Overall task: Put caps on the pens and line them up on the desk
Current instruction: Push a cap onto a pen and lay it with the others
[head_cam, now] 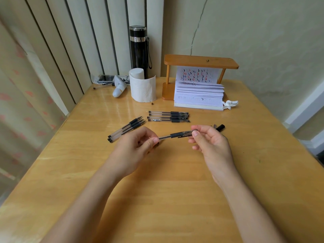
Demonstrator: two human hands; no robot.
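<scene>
Nearest the person, the left hand [135, 148] pinches the barrel end of a pen [175, 135] between thumb and forefinger, bracing it level above the desk [175, 190], while the right hand [210, 142] pinches the clear cap [188, 132] over the tip, apparently pressing it home. Just beyond and left of this pen lie three uncapped pens [127, 128], tips exposed, likely waiting their turn. Straight beyond it, four capped pens [168, 117] lie side by side, touching, the row begun. Behind the right hand, loose caps [220, 127] sit within reach. Farthest back stands a paper stack [199, 95].
</scene>
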